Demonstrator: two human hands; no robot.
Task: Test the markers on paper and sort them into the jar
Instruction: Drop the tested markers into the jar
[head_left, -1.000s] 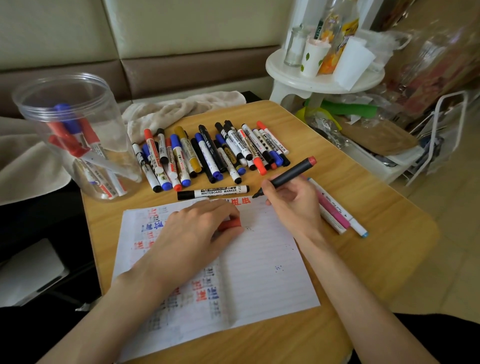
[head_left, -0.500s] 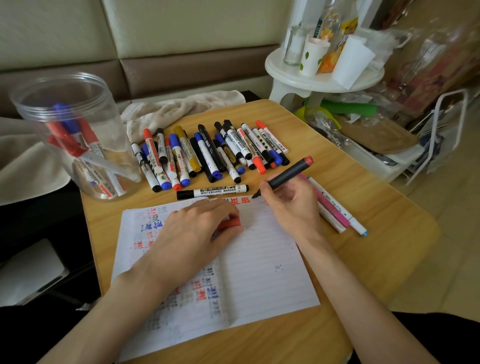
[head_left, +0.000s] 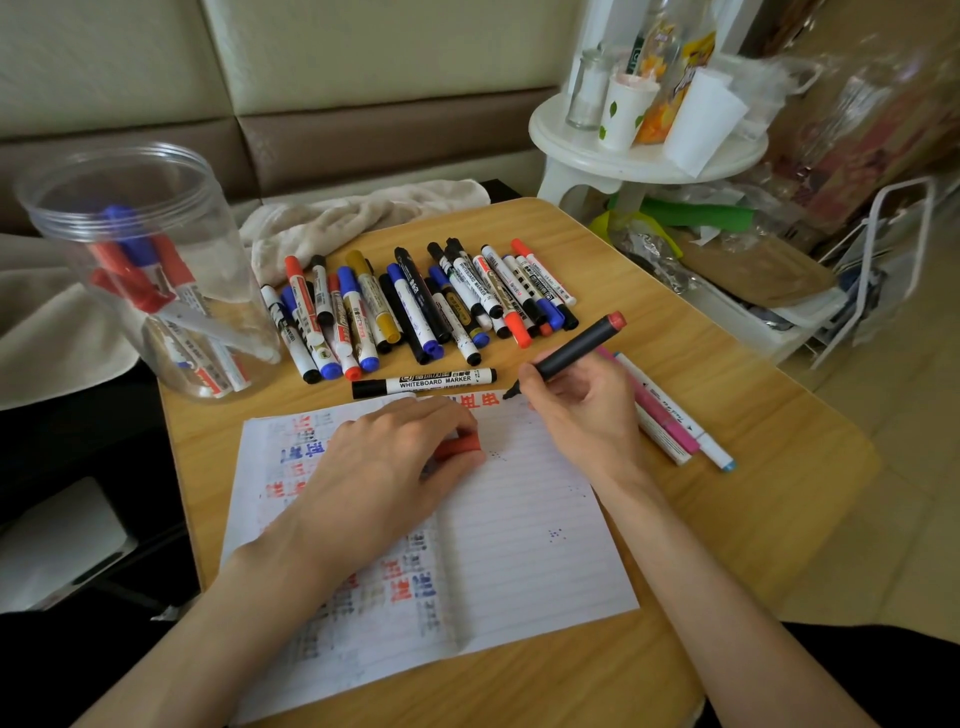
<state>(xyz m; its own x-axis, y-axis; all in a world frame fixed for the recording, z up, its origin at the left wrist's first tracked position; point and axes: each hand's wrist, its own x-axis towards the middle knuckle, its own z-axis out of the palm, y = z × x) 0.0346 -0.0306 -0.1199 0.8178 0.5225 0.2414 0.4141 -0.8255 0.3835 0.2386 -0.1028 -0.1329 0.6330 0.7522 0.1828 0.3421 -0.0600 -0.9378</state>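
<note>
Your right hand (head_left: 582, 410) gripped the marker (head_left: 571, 351) pen-style, tip at the top edge of the paper (head_left: 519, 545). Your left hand (head_left: 384, 467) pinched the cap (head_left: 460, 446) and pinned the paper. One short, light stroke was probably enough. The jar (head_left: 140, 270) stood far left.

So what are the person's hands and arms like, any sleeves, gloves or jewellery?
Both are bare: the left hand and right hand wear no gloves, and no ring, watch or bracelet shows. No sleeve covers the left forearm or right forearm within the picture.
</note>
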